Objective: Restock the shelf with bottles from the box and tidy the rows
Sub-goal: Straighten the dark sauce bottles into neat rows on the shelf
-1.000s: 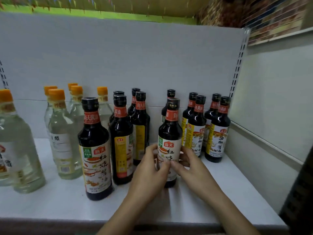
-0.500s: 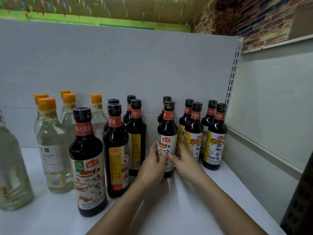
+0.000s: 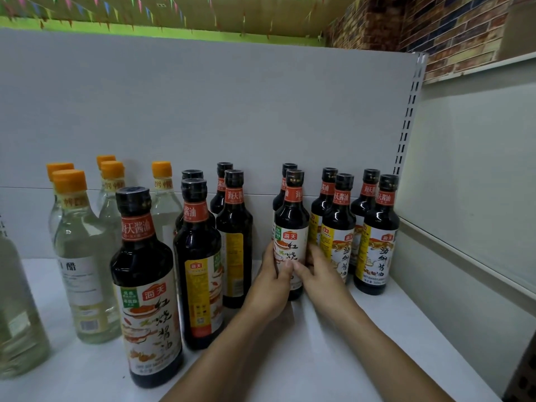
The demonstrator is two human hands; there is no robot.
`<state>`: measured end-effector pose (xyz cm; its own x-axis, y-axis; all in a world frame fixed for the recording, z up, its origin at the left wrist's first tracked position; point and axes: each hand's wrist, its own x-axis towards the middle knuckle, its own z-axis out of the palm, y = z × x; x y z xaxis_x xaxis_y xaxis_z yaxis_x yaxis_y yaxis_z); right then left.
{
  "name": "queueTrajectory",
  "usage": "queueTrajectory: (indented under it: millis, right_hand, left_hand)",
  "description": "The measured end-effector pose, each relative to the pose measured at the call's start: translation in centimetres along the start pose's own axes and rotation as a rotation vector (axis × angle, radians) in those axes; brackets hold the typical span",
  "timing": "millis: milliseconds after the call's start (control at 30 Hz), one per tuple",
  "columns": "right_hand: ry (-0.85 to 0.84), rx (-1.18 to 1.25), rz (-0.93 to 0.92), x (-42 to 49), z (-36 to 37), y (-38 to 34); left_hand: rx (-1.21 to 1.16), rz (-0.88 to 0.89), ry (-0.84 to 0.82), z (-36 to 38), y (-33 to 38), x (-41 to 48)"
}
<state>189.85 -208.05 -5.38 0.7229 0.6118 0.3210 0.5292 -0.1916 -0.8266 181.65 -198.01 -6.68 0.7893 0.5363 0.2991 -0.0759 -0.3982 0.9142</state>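
A dark soy sauce bottle (image 3: 291, 224) with a black cap and a white label stands upright on the white shelf (image 3: 333, 352), in front of another like it. My left hand (image 3: 274, 288) grips its lower left side, thumb across the label. My right hand (image 3: 322, 274) grips its lower right side, between it and the neighbouring bottles. The box is not in view.
Several dark bottles with yellow labels (image 3: 377, 242) stand in rows to the right, close to the side wall (image 3: 464, 198). More dark bottles (image 3: 145, 288) stand at centre left, clear orange-capped vinegar bottles (image 3: 78, 256) further left. The grey back panel (image 3: 203, 111) rises behind.
Both hands have pushed the held soy sauce bottle back from the shelf's front towards the rear, up against the bottle behind it. My view has moved closer.
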Motion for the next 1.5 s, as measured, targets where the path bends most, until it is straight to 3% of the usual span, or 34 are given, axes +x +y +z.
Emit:
queueTrajectory:
  millis: [633,833,967,1200,1400,1500]
  right_hand:
    - [-0.064,-0.184,0.077,-0.3,0.3,1.1]
    - [0.031,-0.315,0.047,-1.1,0.1,0.0]
    - [0.129,-0.348,-0.075,-1.9,-0.2,-0.6]
    - [-0.035,-0.171,-0.126,-3.0,0.0,-1.5]
    - [-0.272,-0.122,-0.252,-4.5,1.0,-3.3]
    - [-0.330,-0.098,-0.324,-5.9,1.8,-4.8]
  left_hand:
    - [-0.018,-0.048,0.013,0.2,-0.6,0.6]
    - [0.046,-0.061,0.037,-0.1,0.9,-1.3]
    - [0.079,-0.090,0.039,-0.4,2.8,-3.2]
    - [0.190,-0.187,0.156,-1.8,3.8,-8.7]
    - [0.264,-0.109,0.297,-4.6,4.1,-14.4]
    - [0.296,-0.082,0.454,-6.1,4.1,-16.8]
